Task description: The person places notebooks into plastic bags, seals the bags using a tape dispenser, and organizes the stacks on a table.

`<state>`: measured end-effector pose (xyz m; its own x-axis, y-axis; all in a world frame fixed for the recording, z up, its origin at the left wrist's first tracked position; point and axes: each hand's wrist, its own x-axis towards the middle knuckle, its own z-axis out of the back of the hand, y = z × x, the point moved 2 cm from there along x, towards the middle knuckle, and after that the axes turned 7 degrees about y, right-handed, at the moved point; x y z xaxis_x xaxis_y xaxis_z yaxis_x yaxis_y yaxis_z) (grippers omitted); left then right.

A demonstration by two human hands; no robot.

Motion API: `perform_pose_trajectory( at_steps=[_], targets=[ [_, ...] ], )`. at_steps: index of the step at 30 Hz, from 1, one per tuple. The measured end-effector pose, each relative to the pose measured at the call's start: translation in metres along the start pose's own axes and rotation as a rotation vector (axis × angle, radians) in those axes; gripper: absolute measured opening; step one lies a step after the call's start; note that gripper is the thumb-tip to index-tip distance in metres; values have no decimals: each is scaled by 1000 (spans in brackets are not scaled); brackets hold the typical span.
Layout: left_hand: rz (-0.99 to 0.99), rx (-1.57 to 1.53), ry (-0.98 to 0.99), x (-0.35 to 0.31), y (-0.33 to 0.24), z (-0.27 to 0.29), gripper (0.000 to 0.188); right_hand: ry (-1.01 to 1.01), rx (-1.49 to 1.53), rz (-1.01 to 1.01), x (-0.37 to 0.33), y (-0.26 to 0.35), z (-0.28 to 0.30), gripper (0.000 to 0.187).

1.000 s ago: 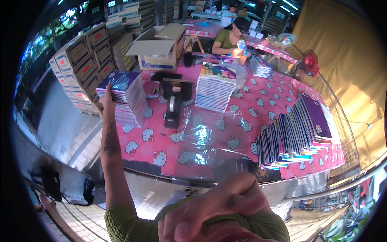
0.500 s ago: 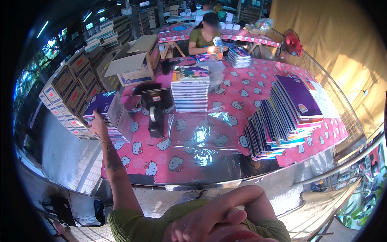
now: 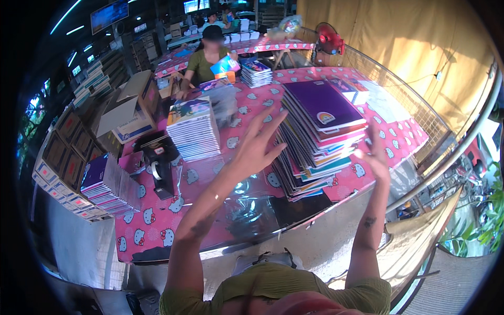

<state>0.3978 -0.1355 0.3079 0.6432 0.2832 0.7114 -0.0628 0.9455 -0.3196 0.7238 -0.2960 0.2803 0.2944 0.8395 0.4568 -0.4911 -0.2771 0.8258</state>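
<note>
A tall, uneven stack of spiral notebooks stands on the right part of the table, topped by a purple notebook with a rainbow on its cover. My left hand reaches to the stack's left side, fingers spread and holding nothing. On the stack's right side is my right hand, its fingers apart and empty; whether either hand touches the notebooks I cannot tell. At the table's left edge sits another stack of purple notebooks. A neat pile of books with a colourful cover stands between them.
The table has a pink patterned cover. A black tape dispenser stands beside the middle pile. Cardboard boxes and an open carton line the left. Across the table a person handles books; a red fan stands behind.
My left hand has left the purple stack at the left and come over to the right stack. My right hand has risen from my chest to that stack's other side. The view has turned right.
</note>
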Motion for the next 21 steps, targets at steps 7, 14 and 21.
perform_pose_trajectory(
  at_steps=[7,14,21],
  targets=[
    [-49,73,221,56,6,-37,90,74,206,-25,11,-17,-21,83],
    [-63,-25,177,61,3,-49,87,-72,476,-52,8,-41,-4,76],
    [-11,-294,147,49,18,-43,88,-95,63,193,36,9,-16,90]
  ],
)
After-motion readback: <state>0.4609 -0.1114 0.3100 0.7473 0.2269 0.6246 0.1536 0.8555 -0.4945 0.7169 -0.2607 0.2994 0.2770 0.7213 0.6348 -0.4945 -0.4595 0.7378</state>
